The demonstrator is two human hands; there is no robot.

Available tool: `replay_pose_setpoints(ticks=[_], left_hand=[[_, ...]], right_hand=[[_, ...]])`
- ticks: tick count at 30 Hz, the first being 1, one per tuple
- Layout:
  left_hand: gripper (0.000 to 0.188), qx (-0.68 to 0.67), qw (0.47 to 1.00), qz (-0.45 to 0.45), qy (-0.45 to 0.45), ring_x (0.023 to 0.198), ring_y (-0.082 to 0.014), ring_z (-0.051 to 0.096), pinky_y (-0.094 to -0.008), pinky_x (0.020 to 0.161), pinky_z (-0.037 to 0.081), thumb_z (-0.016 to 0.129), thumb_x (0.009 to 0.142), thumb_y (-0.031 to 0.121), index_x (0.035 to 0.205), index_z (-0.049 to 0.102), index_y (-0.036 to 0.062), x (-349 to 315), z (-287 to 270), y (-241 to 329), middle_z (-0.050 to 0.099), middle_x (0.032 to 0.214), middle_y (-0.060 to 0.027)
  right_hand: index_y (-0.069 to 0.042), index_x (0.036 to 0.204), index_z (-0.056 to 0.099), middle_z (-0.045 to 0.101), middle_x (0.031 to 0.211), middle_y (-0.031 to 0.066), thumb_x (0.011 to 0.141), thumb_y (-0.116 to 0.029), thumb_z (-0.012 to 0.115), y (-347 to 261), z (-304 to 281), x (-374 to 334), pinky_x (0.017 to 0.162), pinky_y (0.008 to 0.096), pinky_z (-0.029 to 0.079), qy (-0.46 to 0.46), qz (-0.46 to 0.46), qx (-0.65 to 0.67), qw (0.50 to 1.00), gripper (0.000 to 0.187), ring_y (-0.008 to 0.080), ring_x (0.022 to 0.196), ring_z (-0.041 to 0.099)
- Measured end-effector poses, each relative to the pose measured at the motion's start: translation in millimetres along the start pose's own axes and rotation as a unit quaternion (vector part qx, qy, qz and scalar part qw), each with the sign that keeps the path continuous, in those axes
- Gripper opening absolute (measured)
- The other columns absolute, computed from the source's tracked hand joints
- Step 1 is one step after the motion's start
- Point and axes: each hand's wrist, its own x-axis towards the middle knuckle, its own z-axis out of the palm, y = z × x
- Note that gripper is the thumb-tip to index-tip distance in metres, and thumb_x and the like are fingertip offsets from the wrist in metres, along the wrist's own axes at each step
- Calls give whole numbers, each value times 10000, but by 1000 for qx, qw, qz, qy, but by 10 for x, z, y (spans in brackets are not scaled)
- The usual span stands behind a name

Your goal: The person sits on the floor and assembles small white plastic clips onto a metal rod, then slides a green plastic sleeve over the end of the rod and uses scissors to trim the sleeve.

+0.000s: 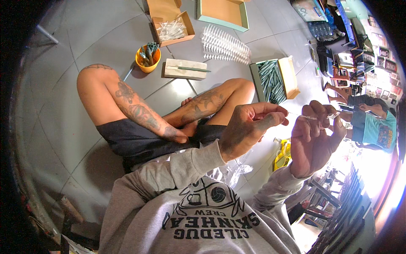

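Observation:
My right hand [315,139] is raised at the right, its fingers curled round a thin clear-white plastic piece [311,118] with tiny marks on it. Close beside it, my left hand [253,127] pinches at the piece's left end; the fingertips partly hide that end. Beyond my hands stands a box [270,80] full of dark green pens. On the floor ahead lie several clear-white plastic pieces [226,44] in neat rows. A pale grey block [186,75] in front of my crossed legs bears one dark green pen [193,69].
A yellow cup [148,67] holds dark green pieces. Thin white sticks [171,30] fill a cardboard box [186,38]; a pale green box lid [223,17] lies behind. Crumpled clear plastic [237,171] and a yellow packet [282,155] lie near my arms. Another person [374,127] is at the right.

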Motion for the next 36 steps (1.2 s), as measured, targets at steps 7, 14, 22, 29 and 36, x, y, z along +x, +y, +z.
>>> replay_pose_setpoints(ticks=[7, 14, 22, 29, 36], left_hand=[[327, -17, 1000, -17, -15, 491, 19, 411, -148, 408, 313, 677, 905, 254, 1143, 662, 31, -3, 10, -10, 721, 960, -27], [293, -36, 999, -16, -2, 650, -12, 531, -158, 508, 381, 699, 896, 228, 1092, 679, 11, -32, 21, 29, 716, 924, -37], [194, -19, 998, 44, 51, 773, -68, 621, -204, 731, 493, 715, 880, 147, 986, 682, -11, -38, 42, 50, 694, 876, -52], [116, 24, 991, 96, 85, 711, -38, 565, -188, 664, 458, 704, 879, 106, 928, 651, 16, -25, -38, 33, 650, 817, -5], [99, 60, 975, 170, 127, 638, -17, 471, -170, 566, 371, 670, 854, 101, 913, 616, 42, -63, -44, 92, 599, 782, 18]], right_hand=[[-80, 999, 560, 406, 831, -3, 932, -162, 627, 36, 78, -15, 521, 238, 340, 1, -4, 3, 1000, 125, 87, 679, 371], [-70, 992, 561, 413, 831, -2, 929, -154, 628, 43, 58, -13, 514, 237, 343, -6, -9, -4, 1000, 125, 88, 675, 370], [-66, 991, 573, 414, 812, -10, 922, -140, 633, 70, 56, -3, 521, 239, 338, 12, -1, 33, 999, 117, 86, 665, 364], [-75, 964, 584, 468, 808, -18, 934, -192, 611, 222, -30, 48, 523, 246, 328, 79, -107, -103, 986, 124, 91, 635, 367], [-84, 910, 569, 529, 768, -17, 911, -181, 624, 258, -170, 112, 479, 251, 304, 91, -175, -234, 952, 112, 82, 558, 355]])
